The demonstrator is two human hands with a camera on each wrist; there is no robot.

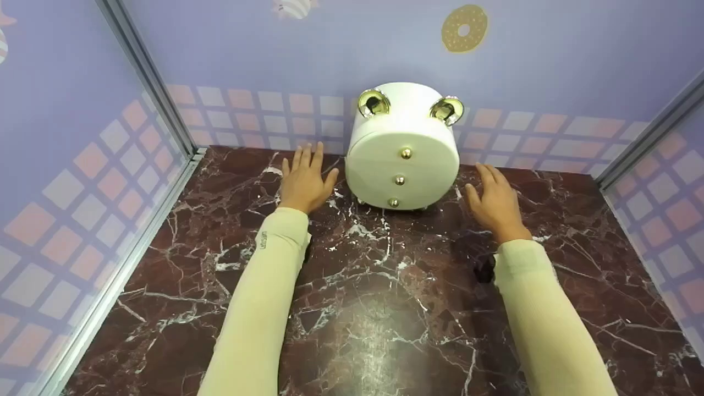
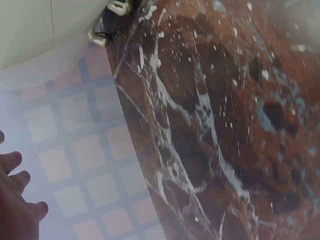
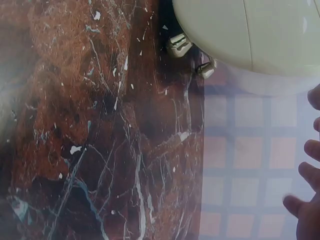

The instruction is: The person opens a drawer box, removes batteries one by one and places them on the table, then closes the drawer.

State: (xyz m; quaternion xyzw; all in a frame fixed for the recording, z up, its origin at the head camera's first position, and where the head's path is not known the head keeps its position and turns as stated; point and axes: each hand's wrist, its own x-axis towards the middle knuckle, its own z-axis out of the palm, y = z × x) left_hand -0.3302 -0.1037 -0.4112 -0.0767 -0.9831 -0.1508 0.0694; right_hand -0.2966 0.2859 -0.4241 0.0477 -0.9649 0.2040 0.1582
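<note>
A white rounded box [image 1: 404, 170] with several gold knobs down its front and two gold ear-shaped ornaments on top stands at the back of the table. My left hand [image 1: 305, 184] is just left of it, fingers spread and straight, holding nothing. To the box's right is my right hand [image 1: 494, 203], fingers extended and apart from the box. In the left wrist view the box's side [image 2: 35, 30] and small gold feet show, with left fingertips [image 2: 37, 210] at the edge. Similarly, the right wrist view has the box [image 3: 260, 35] above and right fingers [image 3: 310, 175] at the edge.
The dark red marble-patterned tabletop [image 1: 357, 308] spreads in front of the box. Behind it rises a purple wall [image 1: 357, 49] with pink and white squares and a printed doughnut. Side panels with metal edge strips [image 1: 148, 71] bound the table left and right.
</note>
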